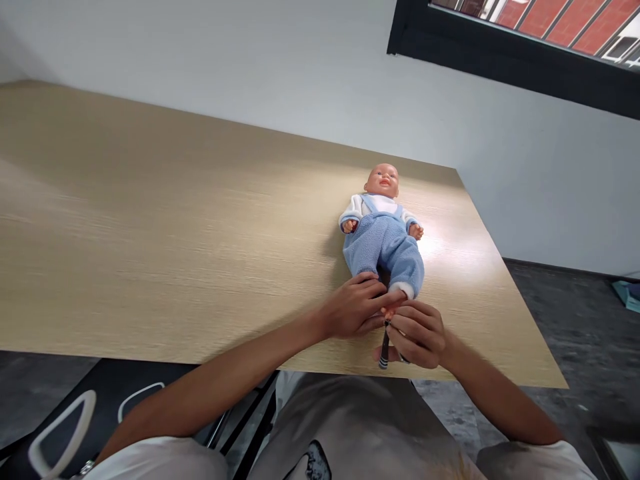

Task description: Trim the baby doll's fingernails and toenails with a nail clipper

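A baby doll (383, 240) in blue fleece overalls and a white top lies on its back, head away from me. My left hand (357, 307) is closed around the doll's foot on the right, its fingers reaching across both lower legs. In my right hand (417, 333) is a small dark nail clipper (384, 350) with silver bands at its lower end. Its upper end meets the doll's toes, where my fingers partly cover the contact. The doll's other foot is hidden behind my left hand.
The wooden table (175, 233) runs far to the left, and its right edge lies close by the doll. Behind it stands a pale wall (225, 60) with a dark-framed window (500, 60). A black chair or bag with a white loop (65, 433) is at lower left.
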The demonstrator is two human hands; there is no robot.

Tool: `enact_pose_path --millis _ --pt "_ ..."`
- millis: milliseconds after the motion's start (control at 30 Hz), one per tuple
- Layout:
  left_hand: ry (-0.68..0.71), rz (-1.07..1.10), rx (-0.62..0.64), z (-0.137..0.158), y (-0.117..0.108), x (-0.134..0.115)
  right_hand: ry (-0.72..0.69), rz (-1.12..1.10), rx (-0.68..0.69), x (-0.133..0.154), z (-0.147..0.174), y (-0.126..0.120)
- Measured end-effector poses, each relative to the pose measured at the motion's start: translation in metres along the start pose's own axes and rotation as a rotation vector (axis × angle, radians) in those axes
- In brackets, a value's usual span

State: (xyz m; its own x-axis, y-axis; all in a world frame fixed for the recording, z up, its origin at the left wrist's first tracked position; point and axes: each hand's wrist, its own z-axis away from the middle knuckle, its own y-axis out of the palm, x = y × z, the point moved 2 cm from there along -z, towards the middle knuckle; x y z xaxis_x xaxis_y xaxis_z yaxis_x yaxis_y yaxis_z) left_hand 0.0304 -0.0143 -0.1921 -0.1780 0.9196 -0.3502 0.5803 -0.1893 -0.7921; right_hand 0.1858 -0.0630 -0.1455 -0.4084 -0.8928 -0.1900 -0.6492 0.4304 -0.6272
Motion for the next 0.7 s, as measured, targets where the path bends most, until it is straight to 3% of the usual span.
enact_pose_path --millis 700 --pt "0.025 0.032 -0.04 -0.001 0.0 -0.001 0.14 0.131 0.169 0.013 0.01 0.012"
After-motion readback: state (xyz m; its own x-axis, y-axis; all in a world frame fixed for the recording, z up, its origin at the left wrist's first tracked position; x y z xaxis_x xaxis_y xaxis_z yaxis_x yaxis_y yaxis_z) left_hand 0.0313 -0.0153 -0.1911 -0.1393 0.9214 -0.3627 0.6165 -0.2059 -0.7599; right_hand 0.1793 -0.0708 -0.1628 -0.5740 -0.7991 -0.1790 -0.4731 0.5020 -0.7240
